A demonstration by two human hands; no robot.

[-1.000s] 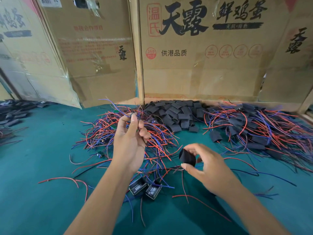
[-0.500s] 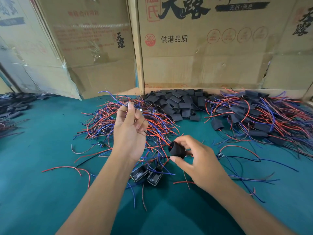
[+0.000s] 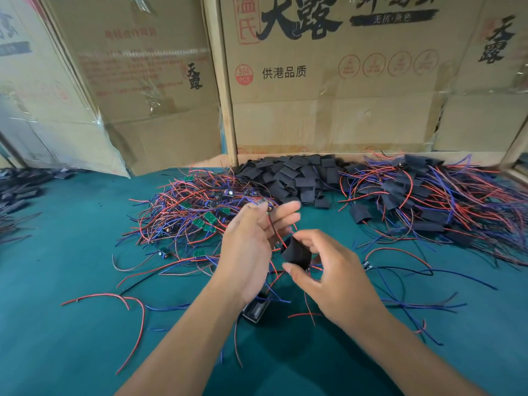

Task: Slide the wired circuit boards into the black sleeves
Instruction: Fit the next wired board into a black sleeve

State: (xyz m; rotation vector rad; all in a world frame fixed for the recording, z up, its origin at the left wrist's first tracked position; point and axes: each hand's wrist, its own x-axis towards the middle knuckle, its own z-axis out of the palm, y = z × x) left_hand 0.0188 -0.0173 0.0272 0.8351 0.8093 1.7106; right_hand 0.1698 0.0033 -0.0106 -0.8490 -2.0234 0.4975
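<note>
In right hand: black sleeve

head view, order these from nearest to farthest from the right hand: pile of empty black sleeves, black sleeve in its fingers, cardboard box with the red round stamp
1. black sleeve, pinched in the right hand
2. pile of empty black sleeves, behind on the table
3. cardboard box, upright at the back

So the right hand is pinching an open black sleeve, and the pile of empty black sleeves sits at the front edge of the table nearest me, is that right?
Not quite. The right hand does pinch the open black sleeve, but the head view shows the pile of empty sleeves at the far side of the table, against the cardboard boxes.
</note>
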